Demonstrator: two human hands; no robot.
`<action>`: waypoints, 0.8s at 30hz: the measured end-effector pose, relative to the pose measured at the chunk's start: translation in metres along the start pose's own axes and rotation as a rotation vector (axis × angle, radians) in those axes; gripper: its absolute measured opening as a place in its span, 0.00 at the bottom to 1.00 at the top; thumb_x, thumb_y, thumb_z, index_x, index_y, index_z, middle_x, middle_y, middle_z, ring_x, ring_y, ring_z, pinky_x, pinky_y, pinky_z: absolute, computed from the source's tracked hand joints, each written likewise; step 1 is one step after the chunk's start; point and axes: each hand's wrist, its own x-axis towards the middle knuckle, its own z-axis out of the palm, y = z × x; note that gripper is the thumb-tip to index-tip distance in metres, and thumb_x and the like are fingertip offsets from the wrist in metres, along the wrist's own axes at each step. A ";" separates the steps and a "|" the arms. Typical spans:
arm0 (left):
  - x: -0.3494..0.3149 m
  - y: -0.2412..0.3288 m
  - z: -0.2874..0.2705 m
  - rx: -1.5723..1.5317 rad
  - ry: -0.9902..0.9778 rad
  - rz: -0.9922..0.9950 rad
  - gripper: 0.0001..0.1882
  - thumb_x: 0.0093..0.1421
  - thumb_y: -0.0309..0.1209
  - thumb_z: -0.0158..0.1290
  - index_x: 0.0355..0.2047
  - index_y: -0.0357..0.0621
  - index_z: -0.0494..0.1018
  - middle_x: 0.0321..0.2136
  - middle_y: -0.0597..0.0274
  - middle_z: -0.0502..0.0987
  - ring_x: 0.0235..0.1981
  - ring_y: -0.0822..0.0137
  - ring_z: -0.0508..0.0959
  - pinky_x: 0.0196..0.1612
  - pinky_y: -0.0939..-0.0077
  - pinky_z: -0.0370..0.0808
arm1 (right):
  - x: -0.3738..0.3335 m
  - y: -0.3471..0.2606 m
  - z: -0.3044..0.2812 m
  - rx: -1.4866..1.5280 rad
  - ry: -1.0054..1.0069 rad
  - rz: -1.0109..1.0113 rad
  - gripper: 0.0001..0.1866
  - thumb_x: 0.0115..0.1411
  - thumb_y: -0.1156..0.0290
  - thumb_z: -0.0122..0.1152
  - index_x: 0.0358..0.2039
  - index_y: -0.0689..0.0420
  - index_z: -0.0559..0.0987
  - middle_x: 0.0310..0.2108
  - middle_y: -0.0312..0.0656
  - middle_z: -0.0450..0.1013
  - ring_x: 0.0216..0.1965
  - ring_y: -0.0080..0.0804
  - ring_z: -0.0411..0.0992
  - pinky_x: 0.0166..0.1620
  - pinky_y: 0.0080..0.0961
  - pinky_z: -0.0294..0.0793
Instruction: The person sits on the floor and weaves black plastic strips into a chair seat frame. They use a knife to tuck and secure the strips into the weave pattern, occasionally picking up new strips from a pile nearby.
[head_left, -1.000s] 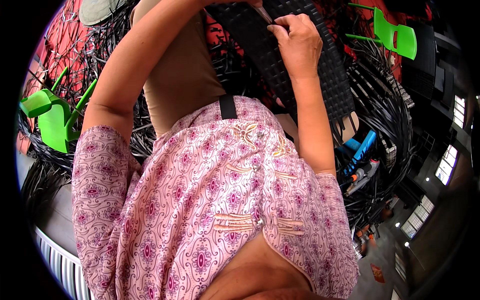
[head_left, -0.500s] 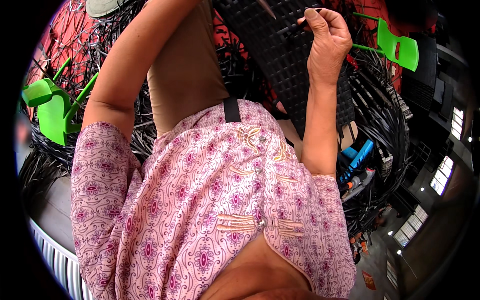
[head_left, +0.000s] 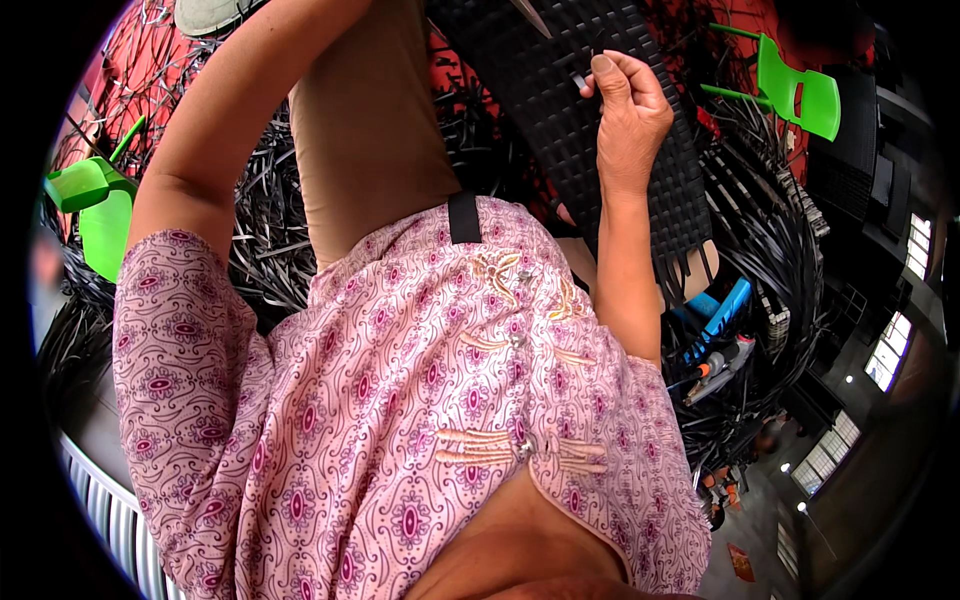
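My right hand (head_left: 632, 112) is closed in a pinch on a thin strip (head_left: 579, 82), whose short end looks pale where it shows beside the thumb. The hand hovers over a black woven panel (head_left: 570, 130) of flat strips, which slants across my lap. At the top edge, a pointed metal blade (head_left: 530, 14) juts in above the panel; what holds it is outside the picture. My left forearm (head_left: 270, 70) runs up past the top edge, so my left hand is out of sight.
Loose black strips (head_left: 270, 210) lie in heaps on both sides over a red surface (head_left: 150, 50). Green chairs stand at left (head_left: 105, 230) and right (head_left: 805, 95). Beside my right elbow are a blue object (head_left: 725, 315) and a grey-and-orange tool (head_left: 725, 368).
My right hand has moved down and slightly left, closer to me. The pale strip end now shows beside its thumb. My left arm has shifted outward to the left.
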 end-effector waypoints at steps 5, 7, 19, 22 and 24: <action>0.013 -0.009 0.012 0.010 0.054 0.223 0.10 0.48 0.37 0.66 0.26 0.45 0.83 0.24 0.59 0.81 0.27 0.58 0.81 0.32 0.63 0.76 | -0.004 0.012 -0.004 -0.105 0.010 0.039 0.08 0.62 0.71 0.68 0.36 0.64 0.84 0.25 0.33 0.77 0.26 0.16 0.72 0.31 0.16 0.73; 0.015 -0.006 0.012 0.020 0.024 0.218 0.10 0.48 0.38 0.66 0.26 0.45 0.83 0.25 0.59 0.81 0.28 0.57 0.81 0.33 0.63 0.76 | -0.003 0.007 -0.001 -0.227 0.015 0.048 0.08 0.61 0.72 0.69 0.36 0.63 0.84 0.24 0.33 0.78 0.24 0.15 0.71 0.29 0.16 0.72; 0.017 0.002 0.025 0.104 0.042 0.260 0.11 0.48 0.40 0.66 0.26 0.46 0.82 0.27 0.60 0.82 0.32 0.57 0.82 0.38 0.62 0.76 | 0.005 -0.013 0.006 -0.757 -0.075 -0.015 0.07 0.56 0.70 0.67 0.28 0.61 0.84 0.20 0.46 0.78 0.22 0.38 0.78 0.32 0.31 0.75; 0.015 0.002 0.022 0.138 0.062 0.259 0.12 0.48 0.41 0.65 0.26 0.46 0.82 0.27 0.60 0.82 0.31 0.56 0.82 0.38 0.62 0.76 | 0.009 -0.005 0.010 -0.732 -0.064 -0.052 0.07 0.56 0.70 0.68 0.27 0.60 0.84 0.22 0.46 0.79 0.25 0.43 0.79 0.35 0.33 0.77; 0.013 0.002 0.021 0.203 0.112 0.281 0.13 0.48 0.42 0.65 0.26 0.46 0.82 0.26 0.60 0.81 0.31 0.56 0.81 0.37 0.62 0.76 | 0.012 0.007 0.013 -0.769 -0.049 -0.169 0.07 0.55 0.69 0.69 0.28 0.60 0.83 0.25 0.47 0.79 0.28 0.46 0.79 0.36 0.36 0.78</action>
